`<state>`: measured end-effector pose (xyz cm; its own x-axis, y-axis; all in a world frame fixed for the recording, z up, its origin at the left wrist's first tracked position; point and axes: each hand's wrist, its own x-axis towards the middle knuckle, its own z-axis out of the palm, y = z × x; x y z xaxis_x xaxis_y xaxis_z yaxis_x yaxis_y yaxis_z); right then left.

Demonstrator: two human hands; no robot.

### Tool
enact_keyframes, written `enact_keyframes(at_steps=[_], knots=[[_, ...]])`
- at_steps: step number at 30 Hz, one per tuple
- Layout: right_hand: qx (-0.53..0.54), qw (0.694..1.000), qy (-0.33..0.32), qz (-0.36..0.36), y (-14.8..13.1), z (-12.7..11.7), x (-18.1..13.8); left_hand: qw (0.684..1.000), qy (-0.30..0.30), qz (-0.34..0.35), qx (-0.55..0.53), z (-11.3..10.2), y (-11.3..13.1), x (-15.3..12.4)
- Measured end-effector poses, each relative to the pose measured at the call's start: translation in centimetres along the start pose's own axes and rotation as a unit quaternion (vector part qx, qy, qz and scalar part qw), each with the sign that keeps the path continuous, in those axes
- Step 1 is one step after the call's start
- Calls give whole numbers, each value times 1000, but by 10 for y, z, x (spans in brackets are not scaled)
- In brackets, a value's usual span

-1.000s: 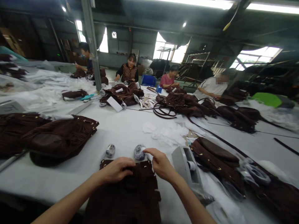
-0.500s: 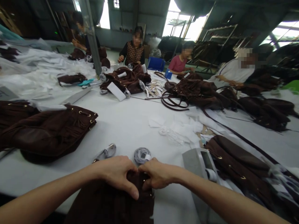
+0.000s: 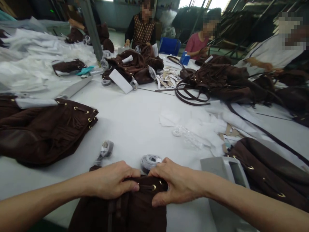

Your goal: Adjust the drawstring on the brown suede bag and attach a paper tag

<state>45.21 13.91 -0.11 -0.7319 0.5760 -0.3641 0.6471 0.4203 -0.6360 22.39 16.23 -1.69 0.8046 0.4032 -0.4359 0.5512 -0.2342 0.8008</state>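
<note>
A dark brown drawstring bag with gold eyelets lies at the table's near edge, its gathered top edge between my hands. My left hand pinches that edge, thumb on the near side and fingers behind. Around the right end of the same edge my right hand is closed, thumb in front. A drawstring passes through the eyelets between the two hands. Just beyond my fingers rests a wrapped coil of strap. A second wrapped roll sits beyond my left hand, close to the bag.
A grey tape dispenser stands to the right, beside another brown bag. More brown bags lie at left. Clear plastic scraps and long straps are on the white table. Several people work across it, near a metal post.
My hands have moved apart along the bag's top, uncovering eyelets and drawstring. My left thumb now presses on the edge. The camera view has tilted down.
</note>
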Motion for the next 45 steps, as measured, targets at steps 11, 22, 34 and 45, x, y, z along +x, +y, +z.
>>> enact_keyframes(at_steps=[11, 22, 34, 45], knots=[[-84, 996, 25, 10, 42, 19, 13, 994, -10, -38, -98, -3, -50, 17], [-31, 991, 3, 127, 28, 10, 3, 980, -154, -44, -114, -33, -53, 0], [26, 997, 63, 27, 57, 31, -17, 981, -40, -44, -182, 9, -88, -42], [-166, 955, 226, -97, 31, 46, -28, 997, 77, -32, 9, -22, -48, -17]])
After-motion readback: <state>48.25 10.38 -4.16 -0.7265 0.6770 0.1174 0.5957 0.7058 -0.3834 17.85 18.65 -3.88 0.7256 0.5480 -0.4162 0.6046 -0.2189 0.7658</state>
